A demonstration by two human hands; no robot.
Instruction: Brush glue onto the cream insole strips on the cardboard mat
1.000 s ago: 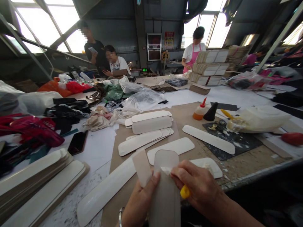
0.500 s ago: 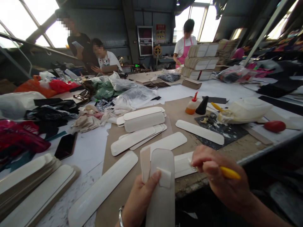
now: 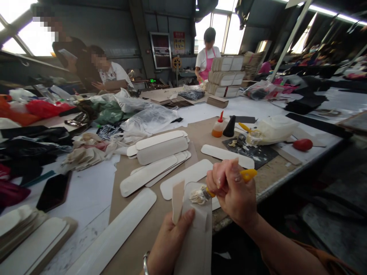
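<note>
My left hand (image 3: 169,244) is closed around a long cream rounded strip (image 3: 197,233), held upright with the thumb pressed on its face; a narrow tan strip (image 3: 177,200) sticks up beside it. My right hand (image 3: 232,191) grips a yellow-handled brush (image 3: 245,175), whose glue-laden bristles (image 3: 199,195) touch the top of the strip. More cream strips (image 3: 160,151) lie stacked and spread on the brown board (image 3: 200,133) just beyond.
An orange glue bottle (image 3: 218,128), a black cone (image 3: 230,126), a glue-smeared dark mat (image 3: 258,152) and a white tub (image 3: 275,128) stand at right. A phone (image 3: 53,191) and fabric piles lie at left. Three people work at the far end.
My right hand swung back from the right with the brush and set its bristles on the top of the strip. The view shifted rightward.
</note>
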